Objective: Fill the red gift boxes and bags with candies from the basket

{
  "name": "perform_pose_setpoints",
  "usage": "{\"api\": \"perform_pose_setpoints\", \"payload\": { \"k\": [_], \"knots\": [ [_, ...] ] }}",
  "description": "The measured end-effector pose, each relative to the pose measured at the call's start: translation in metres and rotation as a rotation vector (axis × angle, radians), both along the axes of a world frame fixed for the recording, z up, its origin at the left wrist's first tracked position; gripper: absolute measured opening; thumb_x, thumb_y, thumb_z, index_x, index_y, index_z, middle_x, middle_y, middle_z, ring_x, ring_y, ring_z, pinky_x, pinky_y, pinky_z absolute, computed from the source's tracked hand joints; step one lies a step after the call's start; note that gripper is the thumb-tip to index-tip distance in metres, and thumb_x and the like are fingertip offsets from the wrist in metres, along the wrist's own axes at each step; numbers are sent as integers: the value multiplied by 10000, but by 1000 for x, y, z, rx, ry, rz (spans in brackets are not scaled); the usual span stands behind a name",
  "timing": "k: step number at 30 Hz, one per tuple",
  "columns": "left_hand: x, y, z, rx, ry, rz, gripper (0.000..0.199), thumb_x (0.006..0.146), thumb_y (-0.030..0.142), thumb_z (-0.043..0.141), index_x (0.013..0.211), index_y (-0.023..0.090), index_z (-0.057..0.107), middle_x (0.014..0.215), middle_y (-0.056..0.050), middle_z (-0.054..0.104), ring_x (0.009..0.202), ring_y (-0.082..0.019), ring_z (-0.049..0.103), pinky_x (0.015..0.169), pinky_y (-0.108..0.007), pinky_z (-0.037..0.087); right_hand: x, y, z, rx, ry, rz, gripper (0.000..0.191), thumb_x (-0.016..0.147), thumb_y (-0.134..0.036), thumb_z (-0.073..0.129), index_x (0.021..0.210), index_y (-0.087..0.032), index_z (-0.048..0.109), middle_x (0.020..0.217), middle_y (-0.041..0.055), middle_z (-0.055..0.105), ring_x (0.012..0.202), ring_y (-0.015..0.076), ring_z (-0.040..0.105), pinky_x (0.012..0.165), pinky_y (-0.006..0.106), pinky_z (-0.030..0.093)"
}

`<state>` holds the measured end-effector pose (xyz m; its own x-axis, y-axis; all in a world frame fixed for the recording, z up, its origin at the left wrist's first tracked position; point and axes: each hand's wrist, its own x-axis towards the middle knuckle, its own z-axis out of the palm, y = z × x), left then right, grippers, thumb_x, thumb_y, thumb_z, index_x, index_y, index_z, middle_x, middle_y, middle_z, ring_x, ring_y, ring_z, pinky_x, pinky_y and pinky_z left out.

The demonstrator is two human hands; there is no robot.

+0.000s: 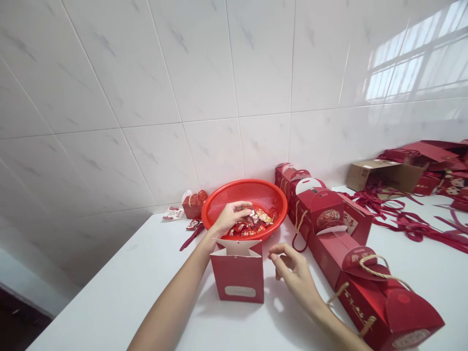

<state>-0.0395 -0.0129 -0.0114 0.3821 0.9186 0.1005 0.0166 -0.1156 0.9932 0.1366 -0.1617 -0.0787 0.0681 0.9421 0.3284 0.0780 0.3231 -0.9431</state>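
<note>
My left hand reaches into a red plastic basket, fingers stretched out over the wrapped candies. Its fingertips are at a dark red candy packet; a firm grip on it does not show. In front of the basket a small red paper gift box stands upright with its top flaps open. My right hand hovers just right of this box, fingers loosely curled and slightly apart, with nothing visible in them. My left forearm passes along the box's left side.
A row of closed red gift boxes with rope handles runs along the right. Behind it lie dark red ribbons and a cardboard box. A small box and cards sit left of the basket, near the tiled wall.
</note>
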Motion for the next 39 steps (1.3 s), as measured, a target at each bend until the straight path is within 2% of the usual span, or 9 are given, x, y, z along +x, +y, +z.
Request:
{"api": "perform_pose_setpoints", "payload": {
  "k": [9,12,18,21,24,26,30,34,39],
  "knots": [
    [16,-40,26,168,90,-301,270,731,346,826,886,133,766,880,-79,752,852,-199,695,821,-309,542,8,6,11,-354,615,290,578,738,-721,674,916,-172,638,780,52,698,492,136,589,523,266,451],
    [17,-49,33,221,106,-492,212,775,329,795,887,149,787,923,-101,759,919,-233,700,871,-360,542,9,7,12,-393,689,350,528,732,-685,708,871,-181,631,769,54,709,485,132,585,510,256,450],
    [17,-56,35,364,215,-663,106,764,201,769,860,203,815,1135,-108,725,1029,-237,671,896,-355,532,10,4,18,-331,678,371,430,700,-479,844,930,-158,674,809,21,677,513,84,560,517,219,451],
    [12,-51,34,383,269,-619,202,791,183,705,964,214,803,1186,-97,710,1103,-243,649,935,-353,518,12,2,21,-308,717,297,421,652,-404,891,904,-178,641,756,-23,643,484,64,535,505,203,420],
    [-2,-32,32,339,330,-372,296,807,217,645,1077,198,764,1127,-92,736,1046,-233,672,911,-335,518,14,1,23,-286,718,228,412,646,-397,887,867,-177,617,711,-38,619,476,57,511,499,195,386],
    [-14,-12,28,338,506,-188,255,778,246,637,981,184,779,1023,-80,761,940,-224,688,823,-294,519,14,1,24,-284,712,205,401,643,-396,879,837,-175,605,683,-40,605,469,57,491,501,200,376],
    [-28,27,14,189,931,-286,145,580,252,759,723,239,785,763,-25,763,710,-215,675,639,-247,476,13,1,23,-307,726,188,408,609,-381,886,750,-174,564,641,-44,574,468,61,473,495,204,365],
    [-18,47,-5,147,997,-270,316,401,181,821,700,273,776,726,-26,756,610,-219,631,576,-261,454,13,1,19,-356,740,182,431,562,-348,910,736,-175,556,622,-53,549,477,59,457,480,198,364],
    [-6,51,-22,188,1019,-219,328,404,93,749,683,265,765,694,-39,738,638,-244,627,631,-292,459,13,2,17,-360,722,176,437,544,-346,912,708,-180,543,596,-59,527,471,65,445,464,202,365]
  ]
}}
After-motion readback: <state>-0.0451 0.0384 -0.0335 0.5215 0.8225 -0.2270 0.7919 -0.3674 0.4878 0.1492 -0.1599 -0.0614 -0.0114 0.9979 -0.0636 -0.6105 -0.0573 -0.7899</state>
